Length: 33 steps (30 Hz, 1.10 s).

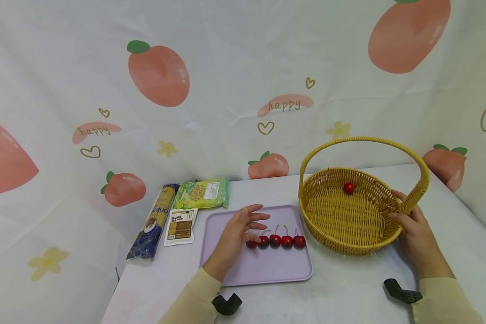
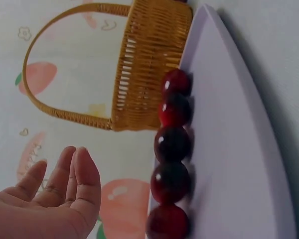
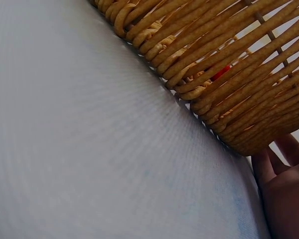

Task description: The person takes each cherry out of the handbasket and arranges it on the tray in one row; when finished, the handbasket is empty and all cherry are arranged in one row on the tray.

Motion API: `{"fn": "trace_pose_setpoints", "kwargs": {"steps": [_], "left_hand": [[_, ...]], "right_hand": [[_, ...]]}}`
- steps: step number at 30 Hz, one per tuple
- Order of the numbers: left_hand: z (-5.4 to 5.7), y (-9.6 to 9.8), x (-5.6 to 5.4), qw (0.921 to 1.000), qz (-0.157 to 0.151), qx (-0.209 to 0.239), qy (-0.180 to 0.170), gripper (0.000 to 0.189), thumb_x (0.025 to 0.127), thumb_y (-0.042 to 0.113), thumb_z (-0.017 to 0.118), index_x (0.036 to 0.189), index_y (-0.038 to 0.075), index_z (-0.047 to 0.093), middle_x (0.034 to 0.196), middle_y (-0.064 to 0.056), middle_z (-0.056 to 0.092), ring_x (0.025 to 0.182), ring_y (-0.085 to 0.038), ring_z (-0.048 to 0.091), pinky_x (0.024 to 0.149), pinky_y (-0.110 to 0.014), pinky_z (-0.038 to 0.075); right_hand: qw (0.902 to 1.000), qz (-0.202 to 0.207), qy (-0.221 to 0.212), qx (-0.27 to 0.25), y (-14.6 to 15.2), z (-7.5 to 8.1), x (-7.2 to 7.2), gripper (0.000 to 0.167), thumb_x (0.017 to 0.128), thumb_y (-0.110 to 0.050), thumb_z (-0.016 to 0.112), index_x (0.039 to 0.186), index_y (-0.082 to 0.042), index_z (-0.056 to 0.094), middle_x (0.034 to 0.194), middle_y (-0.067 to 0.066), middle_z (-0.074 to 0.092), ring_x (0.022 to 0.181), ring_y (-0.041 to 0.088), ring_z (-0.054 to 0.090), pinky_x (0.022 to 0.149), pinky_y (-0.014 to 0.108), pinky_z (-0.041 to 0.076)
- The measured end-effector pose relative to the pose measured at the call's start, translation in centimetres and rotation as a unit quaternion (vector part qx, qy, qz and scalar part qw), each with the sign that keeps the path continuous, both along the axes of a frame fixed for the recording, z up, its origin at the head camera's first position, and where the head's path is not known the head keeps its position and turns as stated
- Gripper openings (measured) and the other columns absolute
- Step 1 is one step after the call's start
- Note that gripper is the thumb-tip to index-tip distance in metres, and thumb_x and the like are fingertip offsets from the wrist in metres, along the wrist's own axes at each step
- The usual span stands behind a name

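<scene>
My left hand (image 1: 239, 227) hovers over the lilac tray (image 1: 263, 270) with its fingers loosely extended and nothing in them. A row of several dark red cherries (image 1: 275, 240) with stems lies across the tray, just to the right of that hand; its thumb overlaps the leftmost one in the head view. On the right, my right hand (image 1: 419, 238) grips the rim of a yellow-brown wicker basket (image 1: 320, 234) by the foot of its tall handle, thumb over the inner side. Inside the basket, near its back wall, sits one red cherry (image 1: 349, 188).
Left of the tray lie a long blue-and-gold packet (image 1: 155, 220), a white-and-brown pouch (image 1: 181, 227) and a green-yellow bag (image 1: 202, 193). A printed cloth (image 1: 227, 112) hangs behind the white table (image 1: 332, 292). The basket stands close to the tray's right edge.
</scene>
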<state>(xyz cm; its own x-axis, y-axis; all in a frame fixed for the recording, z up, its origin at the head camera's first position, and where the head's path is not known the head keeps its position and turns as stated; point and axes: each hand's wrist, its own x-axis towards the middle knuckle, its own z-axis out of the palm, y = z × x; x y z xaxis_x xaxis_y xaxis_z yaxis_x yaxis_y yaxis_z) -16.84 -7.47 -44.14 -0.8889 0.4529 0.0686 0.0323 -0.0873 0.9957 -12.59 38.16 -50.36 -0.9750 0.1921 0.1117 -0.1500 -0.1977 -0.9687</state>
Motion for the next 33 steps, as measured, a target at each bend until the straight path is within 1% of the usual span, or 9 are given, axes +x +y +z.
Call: {"fn": "trace_pose_setpoints", "kwargs": {"steps": [5,13,15,18,20,25,28,31,33], "left_hand": [[1.0,2.0,-0.3,0.9995,-0.029,-0.005,0.008,0.061,0.118,0.047,0.038,0.159,0.003,0.05,0.144,-0.02,0.066,0.122,-0.04,0.063,0.087,-0.041,0.06],[2.8,5.8,-1.2,0.9965,-0.074,-0.02,0.034,0.069,0.115,0.058,0.039,0.159,0.007,0.051,0.143,-0.013,0.066,0.121,-0.031,0.064,0.087,-0.038,0.06],[3.0,6.6,-1.5,0.9956,-0.083,-0.023,0.036,0.07,0.114,0.061,0.04,0.16,0.008,0.05,0.143,-0.01,0.066,0.123,-0.033,0.063,0.086,-0.037,0.06],[3.4,7.8,-1.9,0.9944,-0.096,-0.018,0.04,0.071,0.114,0.06,0.04,0.16,0.006,0.05,0.144,-0.011,0.066,0.125,-0.039,0.062,0.085,-0.036,0.059],[3.7,8.6,-2.3,0.9937,-0.101,-0.019,0.046,0.069,0.115,0.059,0.039,0.159,0.007,0.05,0.143,-0.01,0.066,0.126,-0.038,0.063,0.084,-0.035,0.059],[4.1,10.4,-3.1,0.9926,-0.106,-0.024,0.054,0.063,0.116,0.056,0.039,0.156,0.01,0.056,0.139,-0.002,0.069,0.119,-0.025,0.067,0.084,-0.037,0.059],[4.5,11.6,-3.7,0.992,-0.109,-0.031,0.056,0.061,0.117,0.056,0.038,0.155,0.012,0.057,0.137,0.003,0.07,0.116,-0.02,0.068,0.085,-0.039,0.06],[4.8,12.7,-4.4,0.9915,-0.112,-0.039,0.053,0.06,0.117,0.056,0.036,0.155,0.014,0.057,0.135,0.007,0.07,0.115,-0.019,0.068,0.086,-0.04,0.061],[5.0,13.5,-4.9,0.9912,-0.113,-0.041,0.054,0.06,0.117,0.056,0.036,0.157,0.014,0.056,0.136,0.006,0.07,0.116,-0.017,0.068,0.087,-0.041,0.061]], "right_hand": [[1.0,-0.001,0.0,-0.001,0.1,-0.1,0.0,0.059,0.115,-0.005,0.049,0.169,-0.027,0.04,0.165,0.002,0.03,0.145,0.015,0.032,0.101,0.014,0.035],[1.0,0.001,0.004,-0.005,0.5,0.0,0.1,0.06,0.114,-0.004,0.048,0.169,-0.026,0.04,0.163,-0.001,0.032,0.143,0.013,0.034,0.102,0.014,0.035],[1.0,0.002,0.003,-0.003,0.5,-0.1,0.1,0.06,0.114,-0.004,0.048,0.169,-0.026,0.04,0.162,0.0,0.033,0.141,0.013,0.035,0.101,0.014,0.036],[1.0,0.002,0.002,-0.001,0.5,-0.1,0.1,0.059,0.114,-0.004,0.048,0.168,-0.026,0.04,0.161,0.0,0.034,0.139,0.012,0.037,0.099,0.015,0.038],[1.0,0.002,0.003,-0.002,0.5,-0.1,0.0,0.059,0.114,-0.004,0.049,0.168,-0.026,0.041,0.16,-0.001,0.035,0.138,0.011,0.038,0.098,0.015,0.039],[0.9999,0.008,0.008,-0.007,0.4,-0.1,0.0,0.059,0.114,-0.003,0.048,0.168,-0.025,0.041,0.159,-0.002,0.036,0.138,0.01,0.039,0.099,0.016,0.039],[0.9999,0.008,0.009,-0.007,0.3,-0.1,-0.1,0.059,0.114,-0.003,0.049,0.168,-0.025,0.041,0.159,-0.002,0.036,0.137,0.009,0.039,0.099,0.016,0.038],[0.9999,0.008,0.01,-0.007,0.3,-0.2,-0.1,0.058,0.114,-0.003,0.049,0.168,-0.025,0.041,0.159,-0.002,0.037,0.136,0.009,0.041,0.098,0.016,0.039],[0.9999,0.006,0.011,-0.011,0.2,-0.2,-0.2,0.058,0.114,-0.002,0.049,0.167,-0.024,0.042,0.158,-0.001,0.038,0.135,0.009,0.042,0.097,0.015,0.041]]}}
